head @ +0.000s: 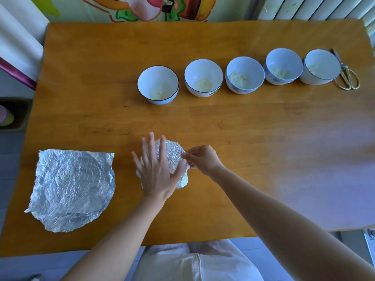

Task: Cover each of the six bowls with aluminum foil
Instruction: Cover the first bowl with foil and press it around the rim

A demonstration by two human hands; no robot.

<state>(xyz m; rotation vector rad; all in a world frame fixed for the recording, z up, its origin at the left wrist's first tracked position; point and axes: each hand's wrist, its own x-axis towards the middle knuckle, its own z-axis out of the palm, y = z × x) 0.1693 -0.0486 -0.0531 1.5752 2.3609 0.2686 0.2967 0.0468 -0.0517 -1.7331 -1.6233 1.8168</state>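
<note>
A bowl wrapped in crinkled aluminum foil [174, 154] stands near the table's front middle. My left hand [157, 169] lies flat on top of it with fingers spread. My right hand [200, 159] pinches the foil's right edge between thumb and fingertips. Behind them, several uncovered white bowls stand in a row running to the right, from the nearest one [158, 84] to the farthest [321, 66]; each holds a little pale food. A stack of loose foil sheets [74, 188] lies flat at the front left.
Gold-handled scissors [347, 78] lie right of the last bowl, near the wooden table's [253, 126] right edge. A radiator and a colourful wall stand beyond the far edge. A box with items sits off the left side.
</note>
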